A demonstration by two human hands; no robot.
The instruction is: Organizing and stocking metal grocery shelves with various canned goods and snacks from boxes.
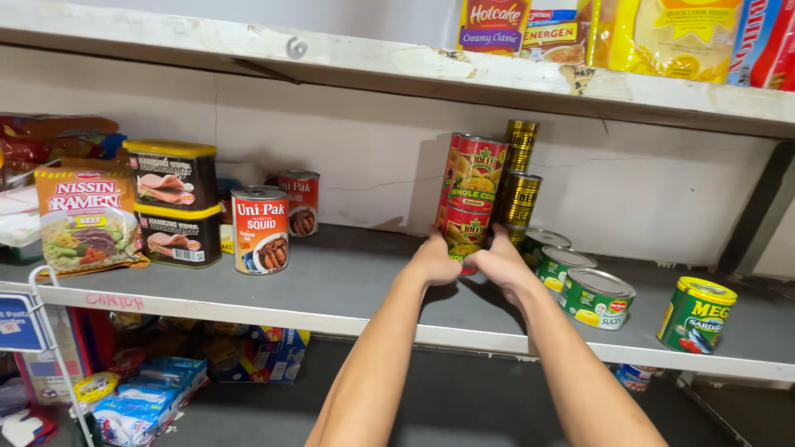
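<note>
Both hands were at the base of a stack of two red-labelled cylindrical corn tins on the grey painted shelf board, well back toward the white wall. My left hand cupped the lower tin from its left, my right hand from its right, so the bottom tin sat between my palms. Fingers were curled round the tin, closed onto it, not spread; fingertips hidden behind the tin, so how hard I gripped, cannot tell. The upper tin rested on the lower one, upright, untouched by either hand. Judgement: with only the bottom tin held, the top one could slide off, so even pressure both sides and keeping the pair vertical matters. Just right of the stack stood a column of small gold-and-black striped tins, nearly touching, easy to knock. Further right lay green-labelled flat tins with grey lids and a yellow-lidded green sardine tin. To the left, well apart, an orange squid tin.
</note>
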